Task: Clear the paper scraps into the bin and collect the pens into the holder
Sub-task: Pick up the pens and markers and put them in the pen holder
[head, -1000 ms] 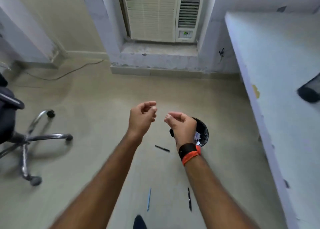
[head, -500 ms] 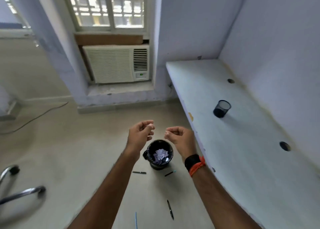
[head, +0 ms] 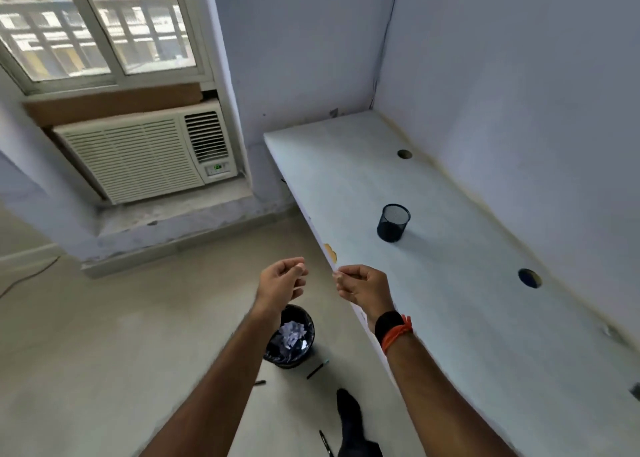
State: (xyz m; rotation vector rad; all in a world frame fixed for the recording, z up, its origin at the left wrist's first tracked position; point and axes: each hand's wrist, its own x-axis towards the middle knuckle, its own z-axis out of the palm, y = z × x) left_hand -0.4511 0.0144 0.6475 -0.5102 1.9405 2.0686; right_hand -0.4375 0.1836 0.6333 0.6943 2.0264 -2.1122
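Black mesh holder (head: 393,223) stands upright on the pale counter (head: 450,318), well apart from both hands and nearer the wall. Nothing can be made out inside it.

Bin (head: 290,337), black and round, sits on the floor (head: 104,335) below the left forearm; white paper scraps (head: 292,332) lie inside it.

Pens on the floor: one dark pen with a teal end (head: 317,369) just right of the bin; a short dark pen (head: 259,383) near the bin's lower left, partly hidden by the arm; a third pen (head: 325,442) near the bottom edge beside a dark-socked foot (head: 349,418).

Left hand (head: 280,283) is raised over the floor, fingers curled loosely, thumb meeting fingertips; grip closed but cannot tell whether it pinches anything. Right hand (head: 363,287) is raised at the counter edge, fingers curled in, same closed grip; contents cannot be told. Black band with orange strap (head: 394,328) on the right wrist.

Hands are near each other, not touching.
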